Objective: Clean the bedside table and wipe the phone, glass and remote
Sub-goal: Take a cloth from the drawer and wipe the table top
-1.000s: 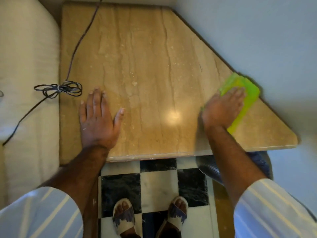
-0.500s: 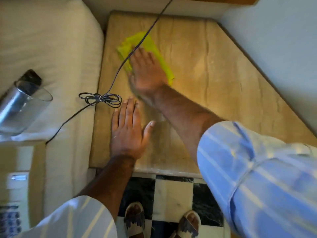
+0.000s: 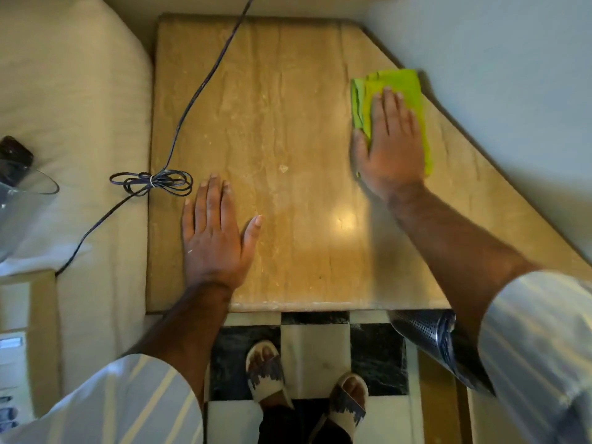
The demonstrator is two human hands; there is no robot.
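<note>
Trouble, in the head view, lies more on the left of the scene than under the cloth. Your right hand lies flat, its fingers straight and released, pressing the green cloth onto the desk near its slanted far-right edge, just beside the wall. Your left hand is spread flat on the stone near the front left, grasping nothing, only bracing. A dark cable runs down across the desk from the far edge to a tied coil that straddles the seam between desk and bed, just beside your left fingertips. If you sweep the cloth leftward across the top, it looks likely to snag that cable and drag the coil. The cable's tail runs on over the bed, close below the glass. That glass lies tilted on the soft cover at the frame's left edge, with a dark object, possibly the remote, just behind it, so a tug could roll or tip it. The phone shows only as a pale sliver at the lower left, so you cannot tell how securely it sits. On the right, a wipe carried past the slanted edge could push the cloth off toward the perforated bin below. Lift the cable clear before you cross it.
</note>
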